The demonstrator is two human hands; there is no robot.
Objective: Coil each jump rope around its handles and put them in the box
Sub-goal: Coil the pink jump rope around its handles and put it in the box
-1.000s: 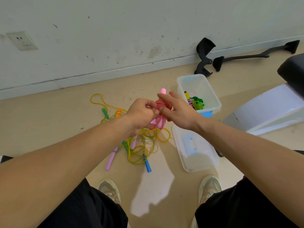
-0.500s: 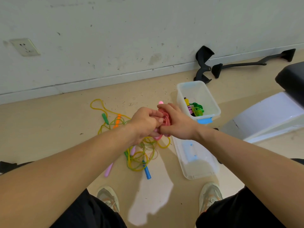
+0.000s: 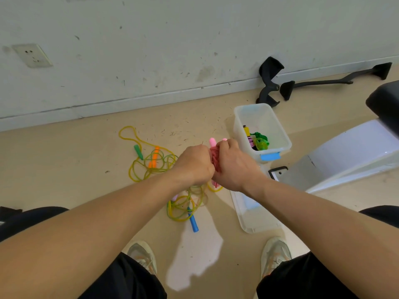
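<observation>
Pink-red plastic jump rope, wound into a tight bundle, is squeezed between two fists. The fingers of the right hand curl over its upper part. The left hand clamps it from the other side, knuckles up, with its fingertips hidden underneath. The hands press together across the bundle. Two rounded pink handle ends poke out above the right hand. The bundle hangs in the air above the floor, just left of the clear plastic box and not in it.

Inside that open box lie a coiled green rope, a yellow handle with a black tip and a pink-purple coil. A blue latch sits on the box's near wall. A clear plastic lid lies flat on the floor nearer the person, partly under the right forearm.

Below and left of the hands, a tangle of translucent yellow-green cord sprawls over the beige floor. A green handle, an orange handle, a blue handle and a pale pink handle lie among its loops.

Farther out are two light sneakers and black shorts. A wall socket sits on the scuffed white wall, and black chair parts lie by the baseboard.
</observation>
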